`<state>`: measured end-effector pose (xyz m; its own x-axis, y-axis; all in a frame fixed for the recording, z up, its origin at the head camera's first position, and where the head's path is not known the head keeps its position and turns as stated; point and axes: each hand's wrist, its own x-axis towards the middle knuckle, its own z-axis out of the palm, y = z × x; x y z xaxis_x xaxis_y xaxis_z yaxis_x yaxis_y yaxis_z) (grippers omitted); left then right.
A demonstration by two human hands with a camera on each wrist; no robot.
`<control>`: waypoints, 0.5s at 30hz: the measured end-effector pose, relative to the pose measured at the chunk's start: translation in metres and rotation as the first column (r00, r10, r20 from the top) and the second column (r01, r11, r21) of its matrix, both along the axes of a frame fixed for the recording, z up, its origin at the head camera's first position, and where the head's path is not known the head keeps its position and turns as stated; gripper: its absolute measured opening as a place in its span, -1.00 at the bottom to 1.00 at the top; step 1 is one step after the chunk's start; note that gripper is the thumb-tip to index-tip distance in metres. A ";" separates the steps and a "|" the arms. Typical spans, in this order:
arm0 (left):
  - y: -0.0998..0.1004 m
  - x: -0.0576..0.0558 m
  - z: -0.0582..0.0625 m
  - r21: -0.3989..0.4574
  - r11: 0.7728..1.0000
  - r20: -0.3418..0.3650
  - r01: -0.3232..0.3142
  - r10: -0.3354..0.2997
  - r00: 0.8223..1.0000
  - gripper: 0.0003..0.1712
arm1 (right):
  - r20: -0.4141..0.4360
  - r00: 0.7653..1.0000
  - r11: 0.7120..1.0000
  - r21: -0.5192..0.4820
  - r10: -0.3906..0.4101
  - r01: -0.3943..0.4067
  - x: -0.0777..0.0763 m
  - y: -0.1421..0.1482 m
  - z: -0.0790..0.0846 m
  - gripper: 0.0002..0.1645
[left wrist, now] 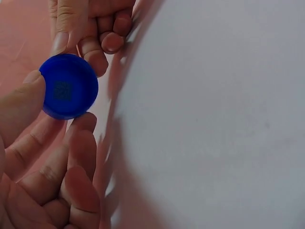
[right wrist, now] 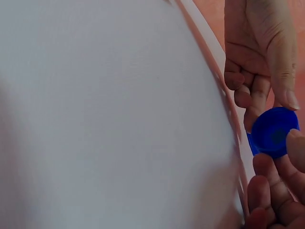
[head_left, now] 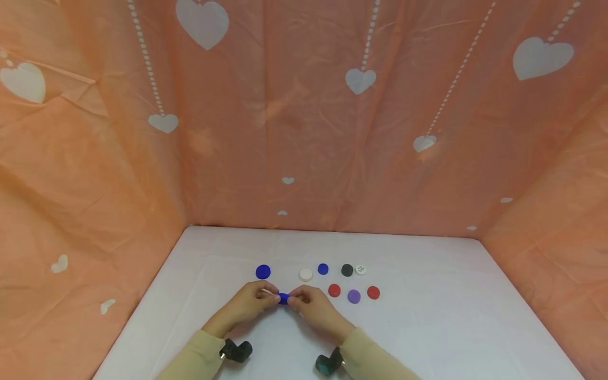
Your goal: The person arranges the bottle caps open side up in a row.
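Both hands pinch one blue bottle cap (head_left: 283,298) between them, near the front middle of the white table. My left hand (head_left: 249,303) grips its left edge with thumb and fingers, and my right hand (head_left: 315,309) holds the right edge. In the left wrist view the hollow side of the cap (left wrist: 78,95) shows, with a small dark square pattern inside. From the right wrist the cap (right wrist: 267,126) looks tilted, partly covered by a thumb. A thin white edge shows by the left fingers; what it is I cannot tell.
Beyond the hands lie a larger blue cap (head_left: 263,272), a white cap (head_left: 306,274), a small blue cap (head_left: 323,269), a black cap (head_left: 347,270) and a patterned white cap (head_left: 361,269). Two red caps (head_left: 334,290) flank a purple cap (head_left: 353,296). Orange cloth (head_left: 313,132) surrounds the table (head_left: 427,316).
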<state>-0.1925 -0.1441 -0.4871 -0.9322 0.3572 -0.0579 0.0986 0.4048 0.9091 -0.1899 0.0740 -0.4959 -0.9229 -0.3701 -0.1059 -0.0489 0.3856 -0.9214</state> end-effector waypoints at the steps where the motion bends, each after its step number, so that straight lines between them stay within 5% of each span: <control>1: -0.001 0.000 0.000 0.001 1.000 -0.005 -0.001 0.001 1.000 -0.70 | -0.005 1.000 1.000 -0.001 -0.001 0.001 0.000 0.000 0.000 -0.79; 9: -0.005 0.002 0.000 0.035 0.999 -0.051 0.022 -0.020 0.998 -0.80 | -0.014 1.000 1.000 -0.010 -0.008 0.007 0.004 -0.003 0.003 -0.81; 15: -0.010 0.001 0.000 -0.029 1.000 -0.053 0.010 -0.011 0.999 -0.83 | -0.026 1.000 1.000 -0.024 0.011 -0.012 0.005 -0.007 0.001 -0.84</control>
<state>-0.1913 -0.1537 -0.4872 -0.9306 0.3657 -0.0186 0.1510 0.4296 0.8903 -0.1845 0.0665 -0.4945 -0.9209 -0.3828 -0.0729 -0.0774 0.3630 -0.9286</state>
